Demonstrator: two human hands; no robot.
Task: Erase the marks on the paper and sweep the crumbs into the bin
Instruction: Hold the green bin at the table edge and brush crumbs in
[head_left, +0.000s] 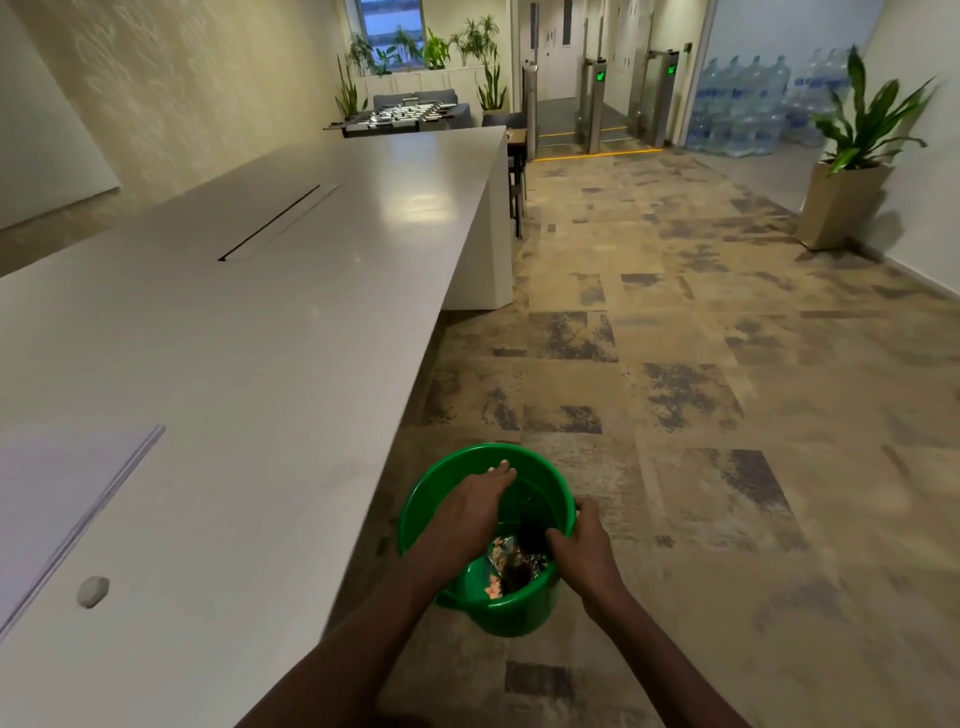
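My right hand (579, 545) grips the bin (545, 486) rim; my flat left hand (467, 512) drops crumbs inside. Eraser (93, 591) and paper (57, 483) lie on the table: nearly done.

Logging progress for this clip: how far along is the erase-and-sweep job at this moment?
Late stage, it seems. The eraser lies let go on the table beside the paper; marks are too blurred to judge. In hand: the right hand grips the rim of the green bin, the left hand flat over its opening, possibly shedding crumbs. Left: confirming the table is crumb-free.
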